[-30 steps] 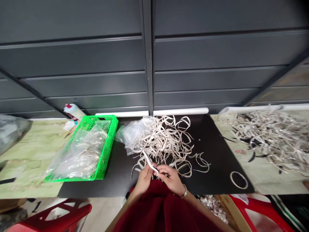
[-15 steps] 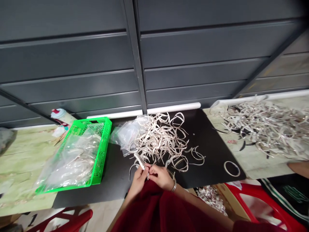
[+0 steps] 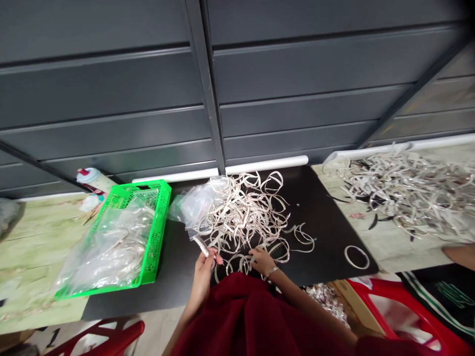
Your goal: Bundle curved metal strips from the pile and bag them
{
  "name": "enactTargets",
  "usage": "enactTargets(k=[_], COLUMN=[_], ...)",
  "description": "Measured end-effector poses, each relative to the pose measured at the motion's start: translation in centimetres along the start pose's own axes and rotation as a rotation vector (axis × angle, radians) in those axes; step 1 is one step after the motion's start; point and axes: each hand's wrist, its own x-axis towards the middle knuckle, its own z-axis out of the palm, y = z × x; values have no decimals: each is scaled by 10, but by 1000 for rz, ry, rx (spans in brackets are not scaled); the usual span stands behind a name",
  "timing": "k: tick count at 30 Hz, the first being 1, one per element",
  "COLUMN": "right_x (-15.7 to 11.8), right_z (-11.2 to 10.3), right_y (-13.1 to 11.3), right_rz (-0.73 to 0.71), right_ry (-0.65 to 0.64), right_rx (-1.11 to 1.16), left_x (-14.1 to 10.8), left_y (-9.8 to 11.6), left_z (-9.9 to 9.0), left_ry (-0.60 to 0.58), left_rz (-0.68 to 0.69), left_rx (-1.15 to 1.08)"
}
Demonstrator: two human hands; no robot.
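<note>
Left grip (image 3: 204,264) holds a pale strip (image 3: 201,245), lower end apparently hidden.

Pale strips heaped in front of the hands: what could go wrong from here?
Tangling: the pale strips loop over one another, so one lifted by the right hand might drag others along. Snagging: the white strip in the left hand points toward the clear bags, and its end could catch them.

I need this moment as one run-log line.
left hand: holds pale strip material; right hand: at strip pile, near edge, grasp unclear; pile: on black surface; green basket: left of pile, holds clear bags
</note>
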Motion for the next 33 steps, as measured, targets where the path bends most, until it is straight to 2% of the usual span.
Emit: enactTargets(k=[6,11,15,20,23,26,29,33], right_x=[5,9,7,2,-5,-13,-18,-20], right_z=[16,11,-9,-53,-73,-81,-83,-82], right_y=[-5,2,-2,-24,-43,-60,-74,-84], right_rz=[50,24,-61,-200,-352,-550,-641,-686], right_ry=[19,55,209,412,530,600,602,560], right_rx=[-103,-79,24,147,246,314,280,263], left_x=[-2,-2,-3,-2,1,3,4,2], left_y=[0,0,1,2,5,9,11,10], left_z=[9,6,4,8,14,19,24,29], left_ry=[-83,-50,-30,-46,-108,-174,-281,-441], left_rz=[0,-3,-15,-95,-115,-80,-71,-117], left_rx=[-41,-23,-31,-134,-159,-69,-13,-17])
